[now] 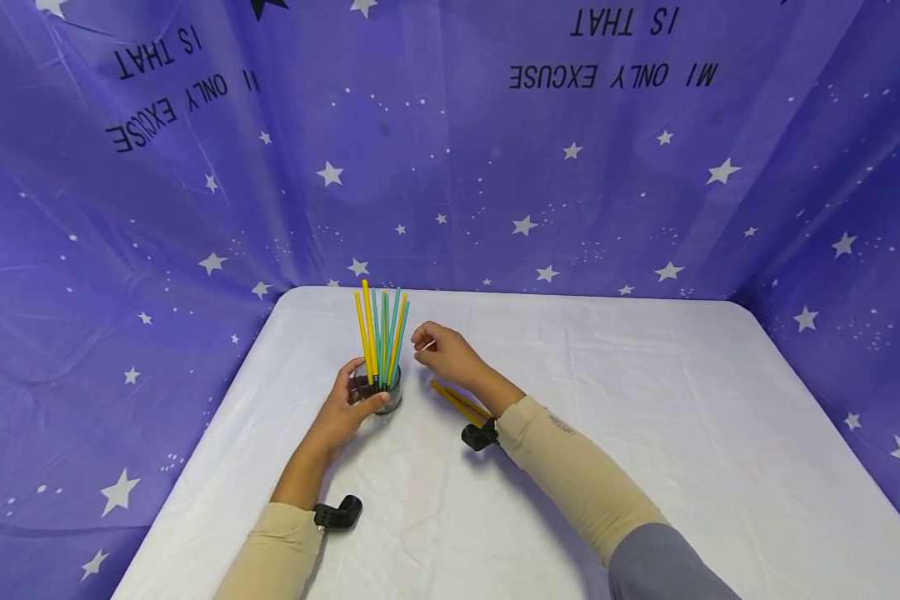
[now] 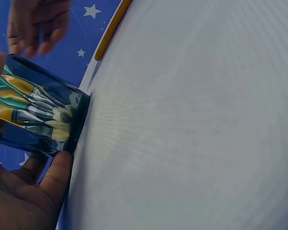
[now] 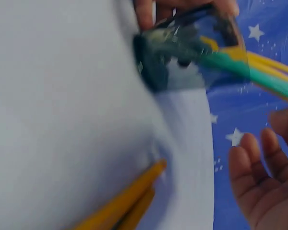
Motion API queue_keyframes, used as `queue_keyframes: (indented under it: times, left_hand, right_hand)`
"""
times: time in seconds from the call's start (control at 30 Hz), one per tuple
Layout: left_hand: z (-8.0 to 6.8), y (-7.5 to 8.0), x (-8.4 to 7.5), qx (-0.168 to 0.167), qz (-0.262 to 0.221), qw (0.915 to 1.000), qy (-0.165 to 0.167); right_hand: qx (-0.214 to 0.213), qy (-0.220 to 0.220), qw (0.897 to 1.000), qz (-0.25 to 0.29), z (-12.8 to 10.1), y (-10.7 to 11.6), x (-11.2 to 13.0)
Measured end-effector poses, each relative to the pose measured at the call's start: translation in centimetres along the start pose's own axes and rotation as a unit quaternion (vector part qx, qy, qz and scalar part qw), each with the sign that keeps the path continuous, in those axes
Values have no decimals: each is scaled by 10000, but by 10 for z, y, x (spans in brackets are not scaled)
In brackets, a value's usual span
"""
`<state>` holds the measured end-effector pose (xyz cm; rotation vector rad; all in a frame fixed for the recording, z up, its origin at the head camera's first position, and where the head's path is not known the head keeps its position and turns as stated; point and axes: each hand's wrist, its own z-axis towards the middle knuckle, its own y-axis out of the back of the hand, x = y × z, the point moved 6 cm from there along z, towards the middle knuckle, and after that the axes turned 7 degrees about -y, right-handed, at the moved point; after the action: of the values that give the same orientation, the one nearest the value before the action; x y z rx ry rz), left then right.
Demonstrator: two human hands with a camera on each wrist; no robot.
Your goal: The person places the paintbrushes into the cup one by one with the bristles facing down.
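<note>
A clear glass (image 1: 393, 403) stands toward the table's left side, holding several paintbrushes (image 1: 375, 337) with yellow and teal handles pointing up. Their pale bristles (image 2: 60, 129) rest near the bottom of the glass in the left wrist view. My left hand (image 1: 342, 414) grips the glass from the left, thumb on the near side. My right hand (image 1: 452, 358) hovers just right of the brush handles, fingers loosely bent and holding nothing. Below the right wrist, yellow-handled sticks (image 1: 453, 402) lie on the table; their other ends are hidden by the forearm in the head view.
A white cloth (image 1: 645, 400) covers the table, which has rounded far corners. Purple curtains (image 1: 465, 217) with white stars and black lettering hang behind it and at both sides. A small black camera (image 1: 339, 512) is strapped to the left wrist, another (image 1: 480, 435) to the right.
</note>
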<state>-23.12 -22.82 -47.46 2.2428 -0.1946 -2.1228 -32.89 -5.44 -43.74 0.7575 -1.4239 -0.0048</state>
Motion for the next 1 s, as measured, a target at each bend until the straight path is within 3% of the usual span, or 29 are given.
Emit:
queue_keyframes:
  times: [0.1,0.37,0.6,0.8,1.0]
  left_hand:
    - [6,3,13,-55,40,10000,-19]
    - [5,3,14,-73,124,9999,29]
    - [-6,-1,-6,-9,45,10000,75]
    - [-12,-4,-17,58,112,9999,-49]
    - [-5,-1,-1,13,32,10000,46]
  right_hand:
    - [181,-92,9992,-344,-5,6,-11]
    - [688,-631,9911,-954,-20,19,-35]
    - [1074,-909,9790,-1478,-29,22,-48]
    - [1795,-1138,9586,-1895,-36,17,-49]
    - [2044,-1385,9491,-1956,-39,17,-49]
